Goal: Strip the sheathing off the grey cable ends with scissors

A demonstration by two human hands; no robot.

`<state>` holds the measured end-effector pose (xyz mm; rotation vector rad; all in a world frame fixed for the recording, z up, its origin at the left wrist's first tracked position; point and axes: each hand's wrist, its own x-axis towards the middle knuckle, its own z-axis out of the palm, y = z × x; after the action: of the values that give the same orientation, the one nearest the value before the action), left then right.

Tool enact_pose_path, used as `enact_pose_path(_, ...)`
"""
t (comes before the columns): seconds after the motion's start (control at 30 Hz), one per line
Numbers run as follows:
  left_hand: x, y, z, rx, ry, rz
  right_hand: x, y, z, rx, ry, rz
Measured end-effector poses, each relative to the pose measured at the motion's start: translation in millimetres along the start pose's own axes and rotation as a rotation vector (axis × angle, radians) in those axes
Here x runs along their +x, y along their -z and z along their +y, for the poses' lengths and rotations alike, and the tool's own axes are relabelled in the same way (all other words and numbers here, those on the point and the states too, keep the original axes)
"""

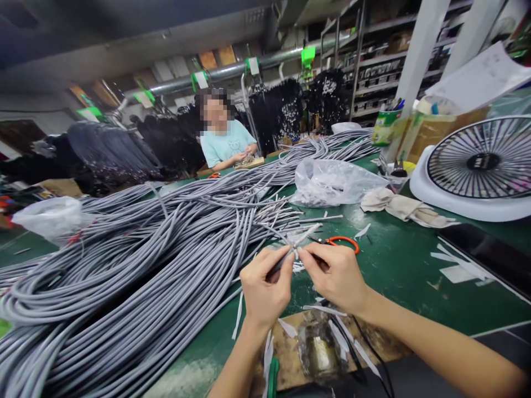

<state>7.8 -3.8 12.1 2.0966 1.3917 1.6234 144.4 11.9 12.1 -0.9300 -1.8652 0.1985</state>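
the left hand point(265, 287) pinches a gray cable point(279, 263) between thumb and forefinger; the right hand point(338, 275) pinches at its pale tip point(295, 252), just beyond the left fingers. it should feel light, springy, smooth; the tip seems delicate, so grip behind it.

From the head camera I log a green surface point(398, 260), scuffed in places. Gray cables point(136, 265) cover its left side in a thick looped bundle, many ends fanning toward the middle. Near those ends I record a clear plastic bag point(332, 182) of white scraps, a crumpled pale cloth point(406, 207) and an orange-handled tool point(344, 238). At right: a white fan point(427, 190), then a dark flat object point(489, 254) with white strips point(460, 273) beside it. Near edge: a stained wooden board point(286, 354). Far left: another plastic bag point(53, 218).
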Motion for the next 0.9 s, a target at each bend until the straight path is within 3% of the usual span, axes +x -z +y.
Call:
enact_pose_path(0.13,-2,-4.3,0,0.087,-0.100,0.034,-2,-2,0,0.014,-0.016,-0.012)
enact_pose_path(0.23,-3,-5.5,-1,0.134,-0.087,0.026,-6,-5,-1,0.014,0.152,0.042)
enact_pose_path(0.37,-1,-4.7,-3,0.117,0.017,-0.018,-13,-5,-9,-0.007,0.352,0.084)
enact_pose_path(0.57,6,-9.7,-14,0.020,0.212,0.039,-21,3,-20,0.135,0.572,0.223)
enact_pose_path(0.77,9,-1.6,-16,-0.242,0.295,-0.011,-4,-4,0,-0.040,0.090,0.010)
enact_pose_path(0.9,7,3.2,-13,-0.301,0.282,-0.041,1,-6,6,0.000,0.014,0.002)
